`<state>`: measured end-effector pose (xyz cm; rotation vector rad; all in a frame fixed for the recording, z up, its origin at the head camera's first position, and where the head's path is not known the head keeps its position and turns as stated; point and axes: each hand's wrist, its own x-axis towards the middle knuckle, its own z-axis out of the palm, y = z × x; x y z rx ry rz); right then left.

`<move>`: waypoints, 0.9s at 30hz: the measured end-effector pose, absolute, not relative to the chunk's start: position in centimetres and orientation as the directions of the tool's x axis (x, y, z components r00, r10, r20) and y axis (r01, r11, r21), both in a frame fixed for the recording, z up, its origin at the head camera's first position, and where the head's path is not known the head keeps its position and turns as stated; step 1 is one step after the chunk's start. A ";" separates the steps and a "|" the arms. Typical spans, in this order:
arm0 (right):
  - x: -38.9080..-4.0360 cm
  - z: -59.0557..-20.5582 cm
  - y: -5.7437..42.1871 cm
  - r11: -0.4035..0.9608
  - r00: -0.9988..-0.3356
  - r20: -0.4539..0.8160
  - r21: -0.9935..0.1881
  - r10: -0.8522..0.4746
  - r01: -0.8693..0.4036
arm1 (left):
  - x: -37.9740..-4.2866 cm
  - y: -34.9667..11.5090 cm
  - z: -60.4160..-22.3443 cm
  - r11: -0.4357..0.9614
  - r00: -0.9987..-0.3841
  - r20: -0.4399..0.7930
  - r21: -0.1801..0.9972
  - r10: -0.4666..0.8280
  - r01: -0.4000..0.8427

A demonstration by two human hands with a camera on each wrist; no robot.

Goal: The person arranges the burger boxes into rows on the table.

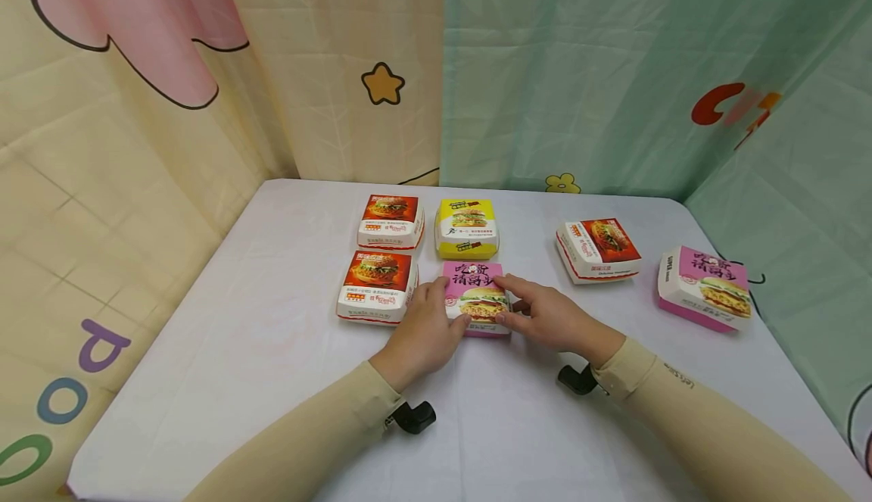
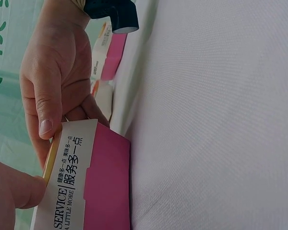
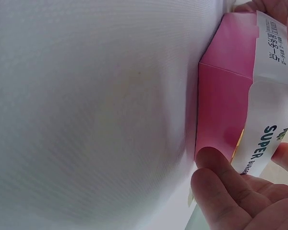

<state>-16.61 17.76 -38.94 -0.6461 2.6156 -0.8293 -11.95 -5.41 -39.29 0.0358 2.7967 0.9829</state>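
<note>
A pink and white burger box [image 1: 474, 297] rests on the table between both hands. My left hand [image 1: 425, 328] grips its left side, its thumb at the front edge of the lid. At the opposite side my right hand [image 1: 552, 316] holds the box, with thumb and index finger at the lid's edge. Fingers [image 3: 216, 187] of the right hand touch the box's side in the right wrist view. Just left of the left hand lies a red and white burger box [image 1: 377, 288]. Behind the held box stands a yellow burger box [image 1: 467, 229].
Another red and white box [image 1: 390, 222] sits at the back left. Toward the right are a turned red and white box [image 1: 599, 251] and a second pink box [image 1: 705, 288]. A white cloth covers the table [image 1: 272, 350]; patterned curtains [image 1: 545, 70] hang behind and beside it.
</note>
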 end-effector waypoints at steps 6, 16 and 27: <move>-16.6 -38.9 17.7 0.733 -0.848 -0.173 -0.605 -0.502 -0.310 | -11.9 -5.4 -39.3 0.783 -0.985 -0.153 0.622 0.084 -0.030; -16.4 -38.7 17.7 0.736 -0.851 -0.184 -0.610 -0.491 -0.293 | -11.9 -5.4 -39.3 0.784 -0.985 -0.147 0.621 0.087 -0.024; -16.4 -38.8 17.7 0.744 -0.857 -0.193 -0.608 -0.478 -0.278 | -11.8 -5.3 -39.2 0.785 -0.984 -0.158 0.619 0.085 -0.032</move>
